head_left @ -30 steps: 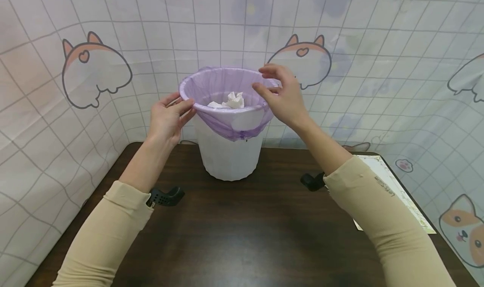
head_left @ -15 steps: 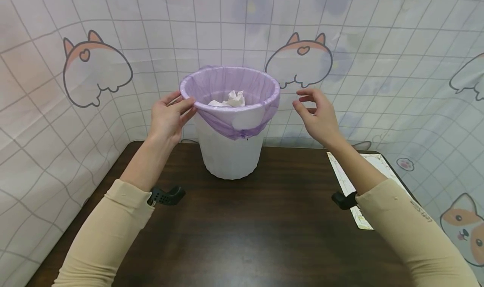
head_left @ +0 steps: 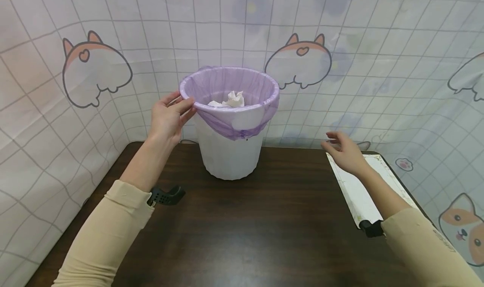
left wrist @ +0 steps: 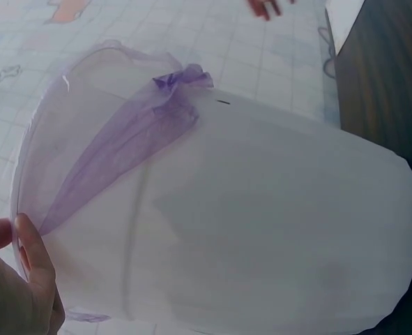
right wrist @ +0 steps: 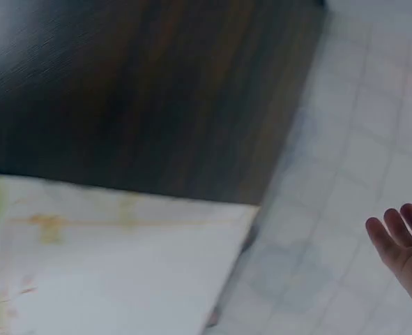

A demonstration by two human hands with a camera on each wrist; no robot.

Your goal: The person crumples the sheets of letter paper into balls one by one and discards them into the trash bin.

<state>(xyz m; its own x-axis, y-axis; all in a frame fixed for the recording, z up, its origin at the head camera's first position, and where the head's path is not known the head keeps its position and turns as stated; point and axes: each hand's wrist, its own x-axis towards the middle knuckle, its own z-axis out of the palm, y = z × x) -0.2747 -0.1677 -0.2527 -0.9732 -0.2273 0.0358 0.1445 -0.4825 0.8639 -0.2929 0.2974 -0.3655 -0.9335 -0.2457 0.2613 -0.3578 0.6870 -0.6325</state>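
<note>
A white trash can stands upright at the back of the table, lined with a purple trash bag folded over its rim and knotted at the front. Crumpled white paper lies inside. My left hand pinches the rim and bag edge at the left, thumb on one side and fingers on the other; the left wrist view shows this grip too. My right hand hovers over the far end of a white sheet with a floral border, fingers loosely bent and holding nothing.
The dark wooden table meets a grid-patterned cloth backdrop with cartoon corgis behind and at both sides. A black wrist camera sits on the left wrist, another on the right.
My right hand has left the trash can's right rim and moved right and down, over the sheet. The left hand keeps its hold on the rim; the can stays put.
</note>
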